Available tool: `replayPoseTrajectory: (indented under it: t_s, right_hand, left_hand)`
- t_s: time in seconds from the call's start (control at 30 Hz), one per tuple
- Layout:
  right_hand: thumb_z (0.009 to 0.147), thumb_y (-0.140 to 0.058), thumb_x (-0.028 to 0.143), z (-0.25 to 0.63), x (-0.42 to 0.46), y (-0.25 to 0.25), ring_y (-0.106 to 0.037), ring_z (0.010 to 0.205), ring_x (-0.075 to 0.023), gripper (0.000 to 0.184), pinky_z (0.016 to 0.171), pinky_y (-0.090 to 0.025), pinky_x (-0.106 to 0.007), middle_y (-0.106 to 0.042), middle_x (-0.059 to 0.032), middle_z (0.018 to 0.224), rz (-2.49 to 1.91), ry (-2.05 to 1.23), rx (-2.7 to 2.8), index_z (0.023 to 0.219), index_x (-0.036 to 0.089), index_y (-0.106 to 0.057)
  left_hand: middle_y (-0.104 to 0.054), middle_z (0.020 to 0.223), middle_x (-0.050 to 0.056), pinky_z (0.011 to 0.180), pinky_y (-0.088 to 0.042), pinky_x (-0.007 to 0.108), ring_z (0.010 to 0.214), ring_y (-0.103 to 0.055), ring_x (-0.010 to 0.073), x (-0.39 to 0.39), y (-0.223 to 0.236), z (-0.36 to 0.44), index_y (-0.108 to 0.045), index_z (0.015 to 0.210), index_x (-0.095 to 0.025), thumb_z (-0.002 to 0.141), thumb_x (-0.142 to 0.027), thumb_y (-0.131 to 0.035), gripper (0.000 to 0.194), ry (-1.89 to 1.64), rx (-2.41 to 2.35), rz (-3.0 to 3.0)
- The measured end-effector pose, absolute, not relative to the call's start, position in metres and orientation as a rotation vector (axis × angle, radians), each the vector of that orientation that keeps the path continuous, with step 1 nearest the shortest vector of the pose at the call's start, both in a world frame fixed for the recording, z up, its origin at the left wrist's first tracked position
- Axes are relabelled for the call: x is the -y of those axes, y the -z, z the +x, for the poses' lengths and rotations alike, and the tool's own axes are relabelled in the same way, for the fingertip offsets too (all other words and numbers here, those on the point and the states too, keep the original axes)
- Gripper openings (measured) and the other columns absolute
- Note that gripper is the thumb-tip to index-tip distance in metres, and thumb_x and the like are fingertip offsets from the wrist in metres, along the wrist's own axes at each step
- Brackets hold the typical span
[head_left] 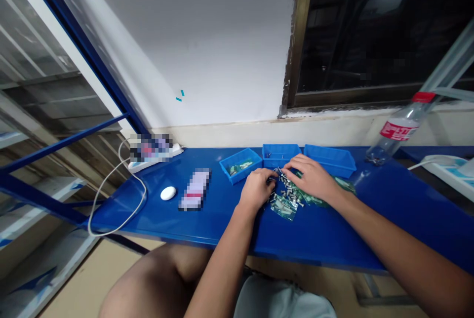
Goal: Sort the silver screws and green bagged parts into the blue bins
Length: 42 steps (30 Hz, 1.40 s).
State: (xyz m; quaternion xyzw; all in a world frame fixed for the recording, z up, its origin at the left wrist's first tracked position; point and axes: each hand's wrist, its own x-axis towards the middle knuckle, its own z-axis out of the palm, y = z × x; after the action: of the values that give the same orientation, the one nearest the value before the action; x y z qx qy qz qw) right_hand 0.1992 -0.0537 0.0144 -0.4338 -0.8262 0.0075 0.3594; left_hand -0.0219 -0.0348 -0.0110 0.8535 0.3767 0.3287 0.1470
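Observation:
A loose pile of small metal screws (287, 190) lies on the blue table, spread between my two hands. My left hand (258, 188) rests at the pile's left edge with its fingers curled together; what is in them, if anything, is hidden. From the right, my right hand (311, 176) reaches over the pile, thumb and fingers apart and stretched toward the screws, with nothing visible in its grasp. A small clear plastic packet (284, 207) with pale pieces inside lies just in front of the pile. More green-tinted packets (346, 184) show partly under and beyond my right forearm.
Behind my hands stand three blue bins: the left bin (231, 178) holds packets, the middle bin (281, 149) a few small pieces, the right bin (335, 160). A plastic bottle (398, 130), white oval object (168, 193), blurred phone-like object (196, 188) and white cable (97, 199) are nearby.

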Motion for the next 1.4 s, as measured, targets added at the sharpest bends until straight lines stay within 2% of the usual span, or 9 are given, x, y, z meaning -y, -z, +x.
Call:
replayPoseTrajectory:
  t_s: [0.17, 0.37, 0.57, 0.8, 0.93, 1.13, 1.33, 1.4]
  right_hand:
    - [0.102, -0.056, 0.036, 0.200, 0.053, -0.013, -0.068, 0.098, -0.0290, 0.023, 0.084, -0.056, -0.046, -0.077, -0.0078, 0.093, -1.153, -0.050, 2.142, 0.091, 0.025, -0.074]
    - [0.102, -0.057, 0.034, 0.199, 0.054, -0.014, -0.068, 0.097, -0.0279, 0.022, 0.084, -0.056, -0.044, -0.077, -0.0076, 0.094, -1.150, -0.027, 2.159, 0.091, 0.024, -0.073]
    - [0.102, -0.057, 0.031, 0.198, 0.054, -0.013, -0.069, 0.097, -0.0275, 0.019, 0.084, -0.056, -0.041, -0.077, -0.0078, 0.096, -1.138, -0.011, 2.179, 0.094, 0.023, -0.073]
    - [0.101, -0.058, 0.032, 0.196, 0.054, -0.014, -0.069, 0.100, -0.0271, 0.016, 0.089, -0.055, -0.042, -0.076, -0.0072, 0.102, -1.118, -0.083, 2.093, 0.103, 0.024, -0.071]
    - [0.097, -0.063, 0.032, 0.191, 0.057, -0.016, -0.071, 0.094, -0.0242, 0.011, 0.084, -0.056, -0.038, -0.076, -0.0058, 0.101, -1.123, -0.211, 2.010, 0.101, 0.024, -0.070]
    - [0.090, -0.068, 0.032, 0.186, 0.060, -0.017, -0.073, 0.085, -0.0229, 0.008, 0.078, -0.057, -0.035, -0.077, -0.0037, 0.090, -1.189, -0.387, 1.913, 0.091, 0.024, -0.069]
    - [0.088, -0.065, 0.028, 0.183, 0.061, -0.014, -0.070, 0.082, -0.0204, 0.004, 0.080, -0.055, -0.034, -0.074, -0.0020, 0.089, -1.148, -0.434, 1.903, 0.090, 0.025, -0.065]
    - [0.086, -0.064, 0.025, 0.182, 0.061, -0.013, -0.067, 0.078, -0.0192, 0.011, 0.076, -0.055, -0.033, -0.072, -0.0015, 0.087, -1.135, -0.424, 1.895, 0.097, 0.025, -0.063]
  left_hand:
    - [-0.079, 0.111, 0.007, 0.099, -0.054, 0.037, 0.110, -0.069, 0.0257, 0.036, 0.007, -0.023, -0.080, 0.112, -0.022, 0.092, -0.016, -0.069, 0.024, -0.923, -1.171, 2.527]
    - [-0.079, 0.101, 0.007, 0.092, -0.052, 0.036, 0.103, -0.069, 0.0254, 0.039, 0.003, -0.019, -0.078, 0.105, -0.021, 0.094, -0.016, -0.066, 0.017, -0.798, -1.228, 2.653]
    - [-0.076, 0.101, 0.009, 0.099, -0.048, 0.042, 0.106, -0.069, 0.0265, 0.043, 0.000, -0.015, -0.070, 0.112, -0.019, 0.098, -0.014, -0.057, 0.020, -0.721, -1.288, 2.839]
    - [-0.075, 0.107, 0.007, 0.093, -0.055, 0.034, 0.100, -0.071, 0.0218, 0.044, -0.004, -0.017, -0.067, 0.111, -0.021, 0.096, -0.013, -0.060, 0.018, -1.122, -1.082, 2.431]
    - [-0.074, 0.102, 0.006, 0.088, -0.058, 0.031, 0.093, -0.072, 0.0185, 0.047, -0.008, -0.018, -0.070, 0.104, -0.020, 0.097, -0.015, -0.060, 0.013, -1.317, -0.951, 2.200]
    - [-0.077, 0.105, 0.008, 0.089, -0.062, 0.033, 0.095, -0.075, 0.0194, 0.044, -0.004, -0.016, -0.072, 0.101, -0.018, 0.096, -0.017, -0.063, 0.011, -1.348, -0.840, 1.913]
    - [-0.079, 0.106, 0.010, 0.089, -0.063, 0.034, 0.095, -0.078, 0.0214, 0.042, -0.001, -0.015, -0.071, 0.100, -0.016, 0.095, -0.025, -0.069, 0.011, -1.313, -0.813, 1.756]
    - [-0.079, 0.106, 0.010, 0.086, -0.063, 0.033, 0.094, -0.078, 0.0220, 0.044, -0.003, -0.013, -0.072, 0.103, -0.016, 0.095, -0.028, -0.069, 0.015, -1.303, -0.822, 1.760]
